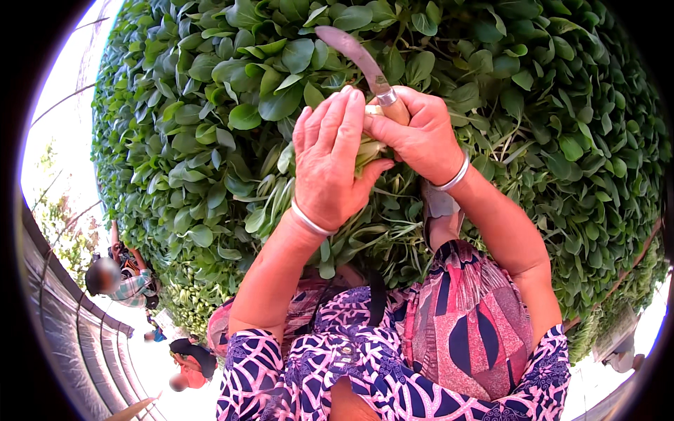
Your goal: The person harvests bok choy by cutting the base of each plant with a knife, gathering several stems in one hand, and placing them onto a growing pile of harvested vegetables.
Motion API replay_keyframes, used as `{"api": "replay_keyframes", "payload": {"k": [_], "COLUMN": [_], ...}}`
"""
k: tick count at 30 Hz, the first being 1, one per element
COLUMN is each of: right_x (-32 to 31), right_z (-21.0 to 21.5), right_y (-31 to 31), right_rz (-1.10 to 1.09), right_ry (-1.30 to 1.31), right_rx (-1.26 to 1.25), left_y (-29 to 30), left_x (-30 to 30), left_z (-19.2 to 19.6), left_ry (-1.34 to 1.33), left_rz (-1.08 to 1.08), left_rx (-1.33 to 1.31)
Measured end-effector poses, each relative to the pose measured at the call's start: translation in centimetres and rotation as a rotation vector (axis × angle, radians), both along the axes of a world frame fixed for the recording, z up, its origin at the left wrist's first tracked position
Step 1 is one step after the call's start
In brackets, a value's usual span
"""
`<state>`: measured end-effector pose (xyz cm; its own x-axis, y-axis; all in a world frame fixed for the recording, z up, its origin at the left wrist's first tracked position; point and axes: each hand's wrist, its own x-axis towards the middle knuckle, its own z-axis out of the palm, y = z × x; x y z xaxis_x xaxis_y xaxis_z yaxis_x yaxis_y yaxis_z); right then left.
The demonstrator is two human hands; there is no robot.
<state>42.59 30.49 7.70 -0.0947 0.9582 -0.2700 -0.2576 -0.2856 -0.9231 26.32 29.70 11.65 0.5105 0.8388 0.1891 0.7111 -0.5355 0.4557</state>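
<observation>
My right hand (pixel 425 137) is wrapped round the wooden handle of a curved knife (pixel 357 56). Its bare blade points up and to the left, away from me. Beside it, my left hand (pixel 328 158) is closed round a small bunch of leafy greens (pixel 369 149), its fingers long and pressed together and its thumb beneath. The pale cut-looking stem end of the bunch shows between both hands, close to my right thumb. Most of the bunch is hidden behind my left hand. A silver-coloured bangle circles each wrist.
Dense green leafy plants (pixel 189 140) spread ahead and to both sides. Loose stems and leaves (pixel 382 228) lie below my hands, near my shoe (pixel 440 203). Several people, one in a checked shirt (pixel 133 288), are at the left by a curved, hooped wall (pixel 84 337).
</observation>
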Motion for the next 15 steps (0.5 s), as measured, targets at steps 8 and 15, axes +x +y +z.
{"api": "replay_keyframes", "payload": {"k": [8,15], "right_x": [2.0,0.8], "right_z": [-5.5,-8.1], "right_y": [-0.6,-1.4], "right_rz": [0.385,0.584], "right_ry": [-0.773,-1.081], "right_rx": [-0.022,0.021], "left_y": [2.7,1.9], "left_x": [-1.4,-4.6], "left_z": [-6.7,-10.4], "left_ry": [0.431,0.616], "left_rz": [0.000,0.100], "left_rx": [-0.399,-0.554]}}
